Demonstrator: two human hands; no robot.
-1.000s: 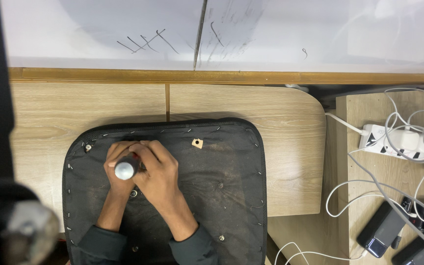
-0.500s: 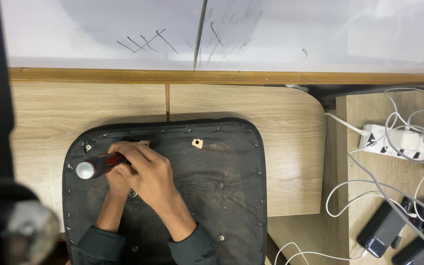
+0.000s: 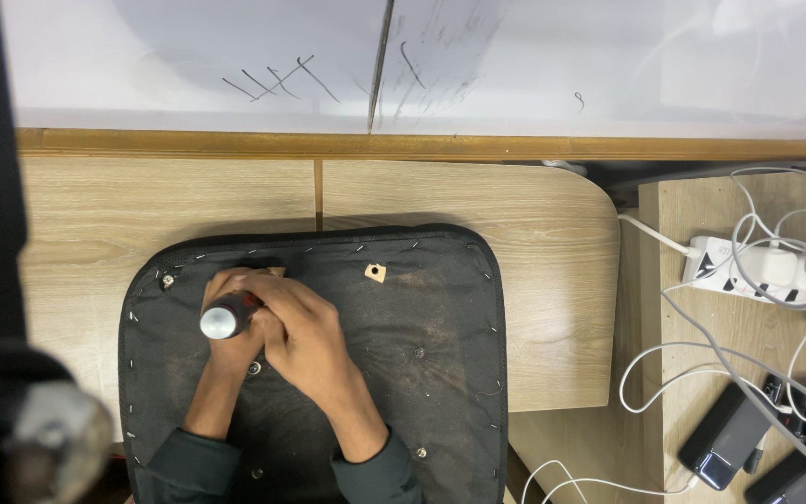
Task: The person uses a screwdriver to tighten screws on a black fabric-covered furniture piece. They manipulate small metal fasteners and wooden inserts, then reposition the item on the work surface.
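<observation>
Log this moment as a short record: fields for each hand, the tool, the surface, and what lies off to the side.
left hand: wrapped on the tool's handle
right hand: closed over the left, on the same tool
tool: screwdriver, silver butt toward the camera, tip hidden
pad: black stapled seat pad, underside up, small tan square near its far edge
table: light wood, under the pad
side: white power strip, white cables, dark power banks

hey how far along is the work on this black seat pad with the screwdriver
Done: the fabric of the black seat pad is stapled round its edge, and several screws sit in it. In hand: both hands, left hand and right hand, grip a screwdriver at the pad's upper left. Left: a small square hole near the top edge looks unfilled.
</observation>
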